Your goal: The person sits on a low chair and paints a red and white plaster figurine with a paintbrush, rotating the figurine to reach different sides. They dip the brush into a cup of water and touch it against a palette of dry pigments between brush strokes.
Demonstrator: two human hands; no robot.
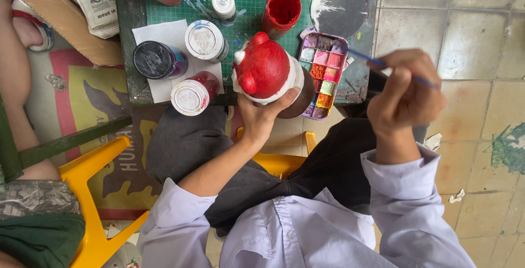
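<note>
Here the left hand is cupping a red figurine from below, fingers wrapped closed around its white base, holding it over the near edge of the green mat. The right hand is pinching a thin brush shut between its fingers, just right of the palette. An open red paint jar is standing close behind. Judging by this, keeping the figurine steady and loading little paint should be giving cleaner edges.

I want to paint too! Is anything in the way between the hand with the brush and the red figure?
Yes. The paint palette lies between the right hand with the brush and the red figure, which the left hand holds.
</note>
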